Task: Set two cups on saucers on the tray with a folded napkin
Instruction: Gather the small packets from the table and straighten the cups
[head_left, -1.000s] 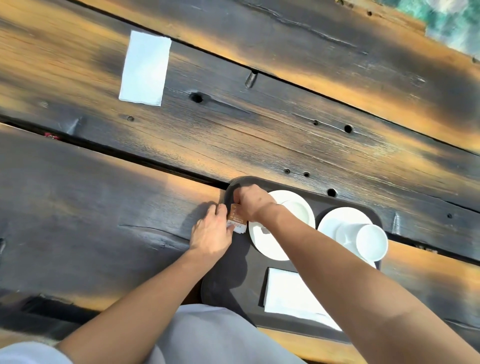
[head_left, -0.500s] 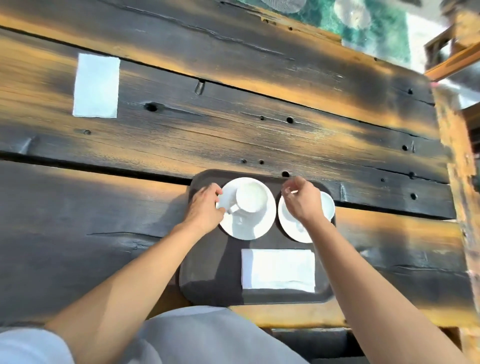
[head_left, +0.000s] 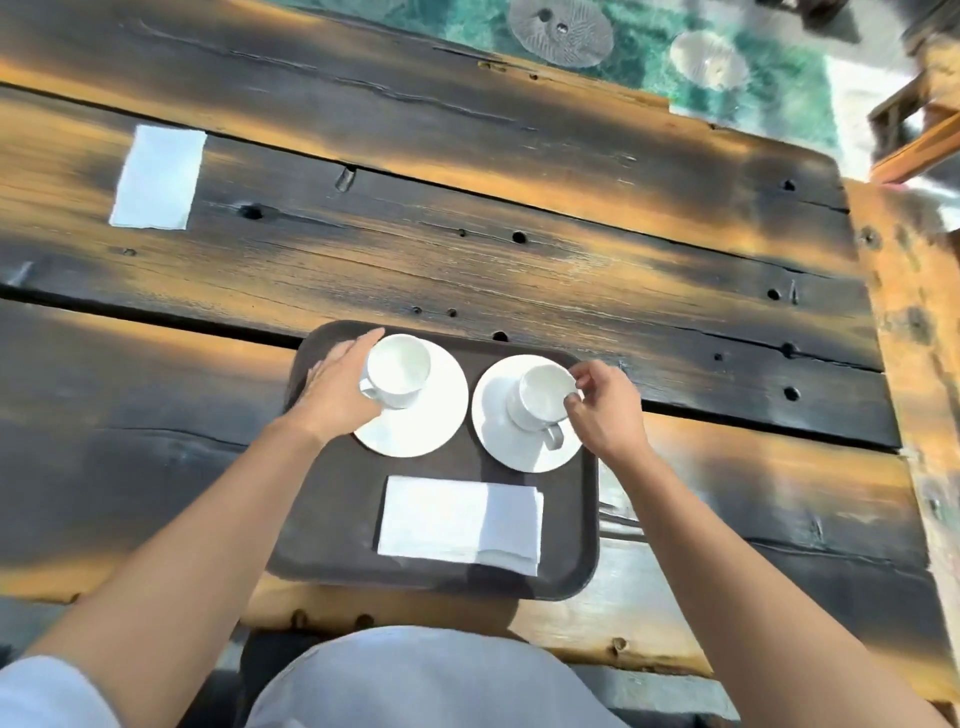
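Head view. A dark tray (head_left: 311, 519) lies on the near edge of a scorched plank table (head_left: 519, 270). On the tray's far half stand two white saucers side by side, close but apart: the left saucer (head_left: 431, 415) and the right saucer (head_left: 498, 415). Each carries one upright, empty white cup. The left cup (head_left: 397, 370) sits toward the far left part of its saucer, handle pointing left and near. The right cup (head_left: 543, 397) sits near the middle of its saucer, handle pointing near and right. A folded white napkin (head_left: 460, 519) lies flat on the tray's near half, in front of both saucers and clear of them.

The left hand (head_left: 337, 387) curves around the left side of the left cup, fingers loosely spread and laid along the cup's wall, palm over the handle; the grip is wide and cupping, touching the cup rather than clamped on it. The right hand (head_left: 605, 405) pinches the right rim of the right cup between thumb and forefinger; the grip is narrow, closed on the rim, the other fingers curled behind.

A second white napkin (head_left: 158, 179) lies on the table far left, well apart from the tray. Beyond the table's far edge lies a green patterned floor (head_left: 675, 67), blurred.
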